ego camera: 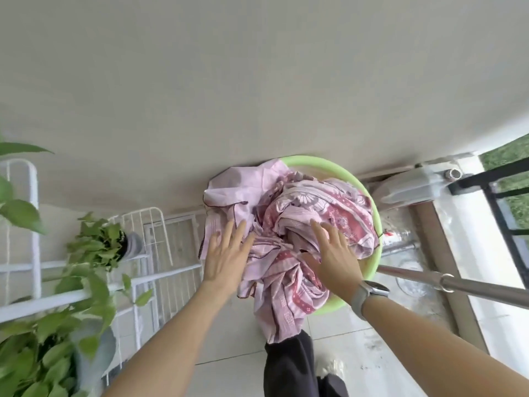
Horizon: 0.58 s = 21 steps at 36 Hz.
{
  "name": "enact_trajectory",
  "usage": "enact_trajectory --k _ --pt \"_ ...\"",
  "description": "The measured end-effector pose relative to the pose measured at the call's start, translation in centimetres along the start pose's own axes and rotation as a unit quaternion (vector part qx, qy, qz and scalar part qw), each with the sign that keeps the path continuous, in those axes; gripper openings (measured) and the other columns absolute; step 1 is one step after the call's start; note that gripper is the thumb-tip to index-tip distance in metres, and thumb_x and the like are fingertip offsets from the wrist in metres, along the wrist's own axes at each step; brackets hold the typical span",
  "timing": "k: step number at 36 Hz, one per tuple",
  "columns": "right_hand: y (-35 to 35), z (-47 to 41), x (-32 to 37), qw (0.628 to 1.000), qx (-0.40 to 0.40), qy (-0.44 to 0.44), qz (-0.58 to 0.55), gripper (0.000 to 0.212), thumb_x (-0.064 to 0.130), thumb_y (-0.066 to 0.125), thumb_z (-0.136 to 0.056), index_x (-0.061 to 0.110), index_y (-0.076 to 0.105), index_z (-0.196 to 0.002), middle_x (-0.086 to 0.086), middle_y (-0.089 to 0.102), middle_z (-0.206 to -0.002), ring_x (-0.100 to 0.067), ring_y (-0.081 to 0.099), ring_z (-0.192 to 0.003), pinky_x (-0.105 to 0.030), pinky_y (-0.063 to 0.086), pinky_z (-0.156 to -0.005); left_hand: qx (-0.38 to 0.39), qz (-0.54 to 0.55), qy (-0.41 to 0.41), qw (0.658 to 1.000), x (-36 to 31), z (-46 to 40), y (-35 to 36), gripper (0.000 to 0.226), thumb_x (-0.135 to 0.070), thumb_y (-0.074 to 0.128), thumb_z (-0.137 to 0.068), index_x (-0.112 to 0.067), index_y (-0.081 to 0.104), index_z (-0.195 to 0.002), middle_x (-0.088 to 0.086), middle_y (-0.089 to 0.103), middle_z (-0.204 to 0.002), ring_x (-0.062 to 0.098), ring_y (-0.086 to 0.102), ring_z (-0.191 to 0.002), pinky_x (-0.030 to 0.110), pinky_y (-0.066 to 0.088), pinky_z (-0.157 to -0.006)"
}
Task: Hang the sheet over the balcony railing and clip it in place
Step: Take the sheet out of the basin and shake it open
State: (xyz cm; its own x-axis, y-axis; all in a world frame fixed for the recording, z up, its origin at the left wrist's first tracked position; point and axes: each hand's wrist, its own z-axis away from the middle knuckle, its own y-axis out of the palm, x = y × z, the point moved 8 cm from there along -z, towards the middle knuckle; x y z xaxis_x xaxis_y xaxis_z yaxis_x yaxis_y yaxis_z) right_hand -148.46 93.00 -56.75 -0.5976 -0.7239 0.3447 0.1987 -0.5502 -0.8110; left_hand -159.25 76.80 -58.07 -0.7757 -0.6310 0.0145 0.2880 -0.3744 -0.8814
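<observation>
A crumpled pink and lilac patterned sheet fills a light green basin on the floor and spills over its near rim. My left hand lies flat on the sheet's left side, fingers spread. My right hand, with a watch on the wrist, presses on the middle of the pile, fingers apart. Neither hand has cloth gripped. A black balcony railing stands at the far right. I see no clips.
A white wire rack with leafy potted plants stands to the left. A shiny metal pole crosses from the right just beside the basin. A pale wall is behind the basin. My dark trouser leg is below the sheet.
</observation>
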Motion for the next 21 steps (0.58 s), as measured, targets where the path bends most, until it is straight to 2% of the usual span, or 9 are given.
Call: enact_trajectory --k 2,3,5,8,10,13,15,18,21 --pt "0.5 -1.2 -0.1 1.0 -0.007 0.005 -0.006 0.064 0.055 0.039 -0.089 0.026 0.017 -0.142 -0.002 0.03 -0.144 -0.024 0.033 -0.13 -0.048 0.041 -0.099 -0.015 -0.031 0.027 0.999 0.2 -1.5 0.0 0.051 -0.012 0.06 -0.079 -0.018 0.049 -0.128 0.007 0.023 -0.152 0.028 0.016 -0.14 0.047 0.024 -0.107" --pt "0.8 -1.6 -0.2 1.0 -0.004 0.006 -0.003 0.063 0.055 0.039 -0.089 0.026 0.019 -0.141 -0.001 0.033 -0.142 -0.024 0.033 -0.129 -0.048 0.041 -0.099 -0.029 -0.04 0.041 0.998 0.1 -2.1 -0.2 0.037 -0.015 0.067 -0.072 -0.018 0.064 -0.109 0.006 0.042 -0.142 0.028 0.03 -0.135 0.047 0.03 -0.105" --pt "1.2 -2.5 -0.6 1.0 0.004 0.011 0.007 0.054 0.051 0.041 -0.09 0.025 0.03 -0.137 0.0 0.042 -0.136 -0.023 0.041 -0.124 -0.045 0.043 -0.095 -0.048 -0.033 0.065 0.996 0.1 -2.9 -0.5 0.016 -0.021 0.074 -0.068 -0.018 0.072 -0.083 0.001 0.065 -0.112 0.024 0.048 -0.123 0.047 0.029 -0.107" --pt "0.3 -3.3 -1.0 0.999 -0.027 0.026 -0.007 0.021 0.03 0.041 -0.095 0.017 0.049 -0.109 -0.004 0.062 -0.106 -0.023 0.059 -0.086 -0.032 0.049 -0.06 -0.035 0.057 0.064 0.996 0.6 -3.5 -0.3 0.018 -0.03 0.054 -0.089 -0.017 0.067 -0.09 -0.001 0.069 -0.093 0.016 0.059 -0.103 0.035 0.004 -0.116" --pt "-0.8 -3.5 -1.1 0.998 -0.038 0.037 -0.029 0.013 0.02 0.038 -0.096 0.015 0.05 -0.096 -0.004 0.064 -0.083 -0.022 0.057 -0.065 -0.022 0.034 -0.044 -0.049 0.1 0.066 0.992 1.0 -3.0 -1.4 0.021 -0.029 0.051 -0.091 -0.014 0.066 -0.09 0.002 0.069 -0.089 0.019 0.062 -0.092 0.031 0.013 -0.115" --pt "-3.9 -3.3 -1.7 0.992 -0.067 0.061 -0.091 0.014 0.013 0.039 -0.094 0.011 0.053 -0.098 -0.008 0.065 -0.081 -0.026 0.055 -0.063 -0.027 0.035 -0.049 -0.079 0.204 0.053 0.974 1.5 -1.7 -4.4 0.013 -0.017 0.053 -0.091 -0.009 0.063 -0.09 0.008 0.068 -0.091 0.028 0.062 -0.088 0.037 0.045 -0.082" --pt "-6.9 -3.0 -2.2 0.986 -0.102 0.067 -0.111 0.016 0.009 0.042 -0.091 0.008 0.054 -0.101 -0.014 0.065 -0.088 -0.031 0.056 -0.071 -0.032 0.035 -0.059 -0.124 0.261 0.035 0.957 1.9 -0.9 -7.4 0.009 -0.012 0.053 -0.09 -0.009 0.061 -0.086 0.007 0.068 -0.086 0.029 0.063 -0.077 0.034 0.045 -0.06" --pt "-11.3 -2.7 -2.4 0.98 -0.117 0.066 -0.147 0.014 0.007 0.046 -0.088 0.009 0.053 -0.1 -0.016 0.062 -0.092 -0.035 0.056 -0.083 -0.034 0.035 -0.066 -0.193 0.312 0.004 0.93 2.4 -0.1 -12.0 0.011 -0.012 0.05 -0.091 -0.011 0.059 -0.086 0.006 0.067 -0.081 0.027 0.062 -0.07 0.03 0.04 -0.055" --pt "-16.2 -1.9 -1.1 0.973 -0.133 0.043 -0.184 0.011 0.009 0.045 -0.089 0.017 0.051 -0.094 -0.008 0.06 -0.087 -0.026 0.052 -0.078 -0.03 0.036 -0.068 -0.24 0.393 -0.011 0.887 2.6 0.6 -17.4 0.011 -0.007 0.051 -0.09 -0.008 0.062 -0.089 0.009 0.068 -0.083 0.028 0.061 -0.075 0.038 0.047 -0.066"
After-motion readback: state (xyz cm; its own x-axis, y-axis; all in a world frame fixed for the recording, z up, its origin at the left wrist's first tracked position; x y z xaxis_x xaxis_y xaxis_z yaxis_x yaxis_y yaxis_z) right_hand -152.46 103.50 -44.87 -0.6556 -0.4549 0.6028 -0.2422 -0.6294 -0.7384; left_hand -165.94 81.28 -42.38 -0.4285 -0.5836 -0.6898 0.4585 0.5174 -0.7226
